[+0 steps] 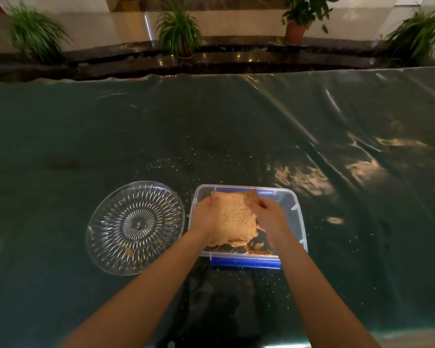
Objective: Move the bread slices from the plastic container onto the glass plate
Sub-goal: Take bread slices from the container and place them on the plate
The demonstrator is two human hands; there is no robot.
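Observation:
A clear plastic container with blue clips sits on the table in front of me. Inside it lie bread slices, light brown, with broken bits along the near wall. My left hand grips the left edge of the top slice. My right hand pinches its right edge near the far corner. Just left of the container rests the round cut-glass plate, holding only crumbs.
The table is covered with a dark green plastic sheet, wrinkled and shiny on the right, with crumbs scattered around the container. Potted plants stand on a dark ledge beyond the table's far edge.

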